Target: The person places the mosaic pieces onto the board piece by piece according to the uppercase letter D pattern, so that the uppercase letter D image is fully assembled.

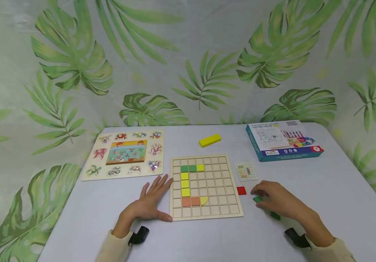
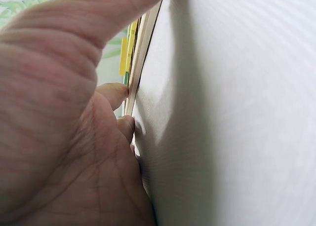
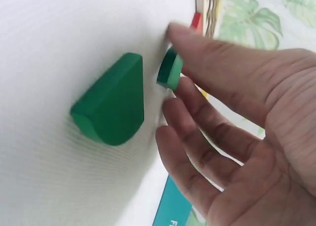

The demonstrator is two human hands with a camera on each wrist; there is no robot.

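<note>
A square wooden grid board (image 1: 222,211) lies on the table with yellow, green and orange tiles in some of its cells, including a yellow quarter-circle (image 1: 204,200). Along its left edge my left hand (image 1: 152,200) rests with fingers spread, thumb at the near corner. To the right of the board, my right hand (image 1: 278,198) is around a small green piece (image 3: 170,70); a gap shows between thumb and piece. Another green piece (image 3: 113,105), with a rounded edge, lies on the cloth beside that hand. A red square tile (image 1: 241,190) sits against the board's right edge.
A small printed pattern card (image 1: 247,171) lies right of the board. Behind it is a teal and white box (image 1: 283,145). A yellow block (image 1: 210,140) lies beyond the board, and an animal puzzle board (image 1: 89,174) at the left.
</note>
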